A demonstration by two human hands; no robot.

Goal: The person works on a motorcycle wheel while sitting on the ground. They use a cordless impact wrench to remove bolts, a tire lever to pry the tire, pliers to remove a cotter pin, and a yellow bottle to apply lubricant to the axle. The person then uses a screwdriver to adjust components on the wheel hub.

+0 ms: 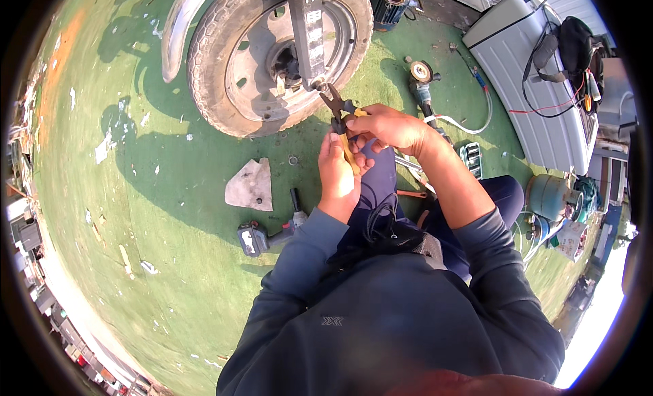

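Combination pliers (345, 124) with yellow handles are held up between my two hands, their dark jaws spread and close to the lower end of a fork leg (307, 39). My left hand (340, 173) is closed round one yellow handle from below. My right hand (389, 129) grips the pliers near the pivot and other handle, its fingers curled. Whether the jaws touch the small metal part at the fork's end, I cannot tell. Behind the fork stands a dusty spoked-type wheel (255, 96) with a knobby tyre.
On the green floor lie a cordless impact wrench (272, 234), a whitish rag (250, 184) and a small ring (293, 160). An angle grinder (422, 90) and a socket set (471, 160) are to the right. Farther right are a large grey case (537, 83) and a gas cylinder (546, 195).
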